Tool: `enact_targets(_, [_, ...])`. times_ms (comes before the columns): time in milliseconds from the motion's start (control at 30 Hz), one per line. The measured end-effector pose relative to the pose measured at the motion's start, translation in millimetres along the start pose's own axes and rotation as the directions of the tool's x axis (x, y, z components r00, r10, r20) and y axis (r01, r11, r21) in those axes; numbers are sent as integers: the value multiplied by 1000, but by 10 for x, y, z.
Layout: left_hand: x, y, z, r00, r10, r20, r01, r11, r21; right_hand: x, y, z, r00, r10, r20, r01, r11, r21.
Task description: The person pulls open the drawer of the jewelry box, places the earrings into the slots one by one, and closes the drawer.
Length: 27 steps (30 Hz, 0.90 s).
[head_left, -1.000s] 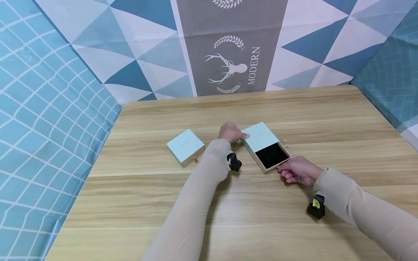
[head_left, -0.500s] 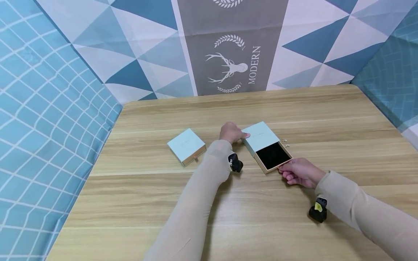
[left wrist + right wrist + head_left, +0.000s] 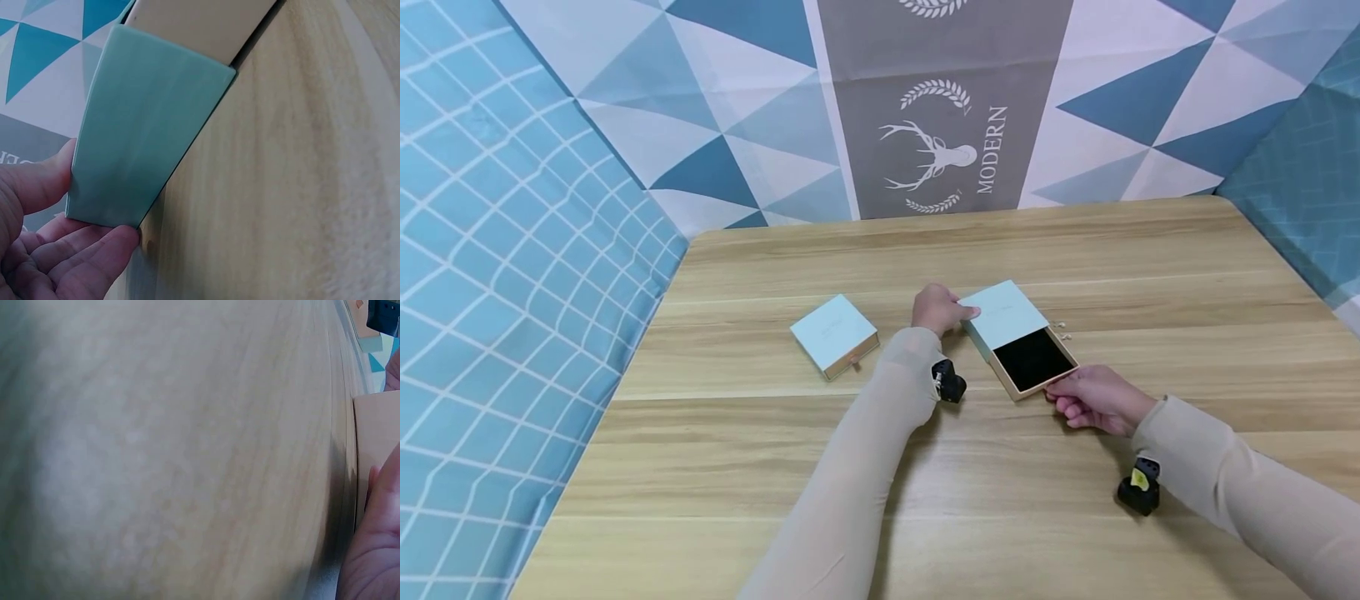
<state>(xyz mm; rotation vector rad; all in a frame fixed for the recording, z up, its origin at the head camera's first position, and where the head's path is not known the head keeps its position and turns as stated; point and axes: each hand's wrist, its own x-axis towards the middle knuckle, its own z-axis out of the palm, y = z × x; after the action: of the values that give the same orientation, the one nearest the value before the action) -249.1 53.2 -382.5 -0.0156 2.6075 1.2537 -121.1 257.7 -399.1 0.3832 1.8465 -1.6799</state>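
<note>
From the head view, our left hand [image 3: 937, 309] pinches the mint sleeve [image 3: 1004, 313] mid-surface [image 3: 925, 467], while our right hand [image 3: 1093, 398] pinches the near edge of the drawer [image 3: 1033, 361]. A second box [image 3: 835, 335] sits to the left. At the left wrist, thumb and fingers [image 3: 94, 256] clamp the sleeve's [image 3: 147, 131] end. At the right wrist it's blurry, just fingers [image 3: 375, 550] against the drawer [image 3: 375, 456].

Between the earlier pictures and now I see very little change in the work itself. The black-lined drawer [image 3: 1032, 360] sits a touch farther out of the pale green sleeve [image 3: 1004, 313] than a second ago, so a slightly longer patch of black lining shows. My right hand [image 3: 1093, 398] at the drawer's near edge has drifted a little toward me and to the right with it. My head camera has shifted too: the whole scene, including the second small box [image 3: 835, 336], now sits slightly to the right in the head view.
</note>
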Motion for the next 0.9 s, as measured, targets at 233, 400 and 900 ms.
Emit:
enact_targets(233, [10,-11,15,1000,-17,-18,17,1000,1,-5,3,-3,1000,-1,16,1,1000,-20])
enact_targets(400, [4,-2,13,1000,-18,-11,18,1000,3,-8,11,-10,1000,8,20,-8,1000,-25])
enact_targets(900, [0,15,-15,1000,-18,12,18,1000,0,-138,34,-294,999,23,31,-17,979,-202])
